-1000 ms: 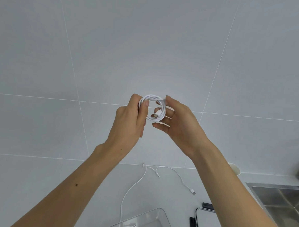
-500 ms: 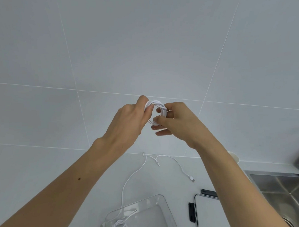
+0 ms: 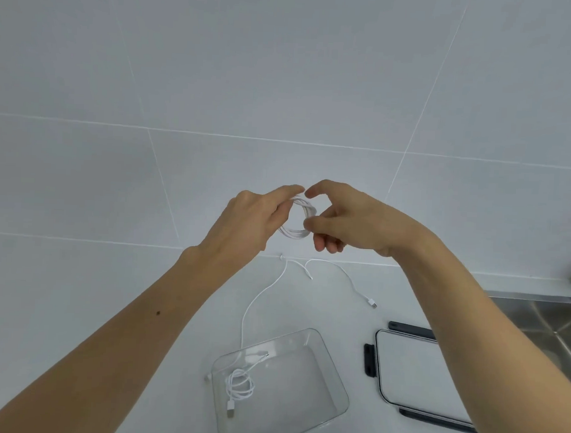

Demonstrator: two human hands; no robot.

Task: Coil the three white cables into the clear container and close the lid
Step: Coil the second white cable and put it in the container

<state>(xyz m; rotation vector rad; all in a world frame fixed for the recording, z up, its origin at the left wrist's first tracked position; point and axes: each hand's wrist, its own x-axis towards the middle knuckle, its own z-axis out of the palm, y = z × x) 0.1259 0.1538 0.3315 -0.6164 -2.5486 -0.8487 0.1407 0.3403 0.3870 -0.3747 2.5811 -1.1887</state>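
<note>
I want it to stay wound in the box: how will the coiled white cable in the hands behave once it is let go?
The coiled cable looks thin and floppy, pinched by the left hand and right hand, so it will probably spring looser. The coil in the clear container has already spread, one end trailing. It seems light, so likely to shift when nudged.

White tiled wall, white counter, seemingly a steel sink.
</note>
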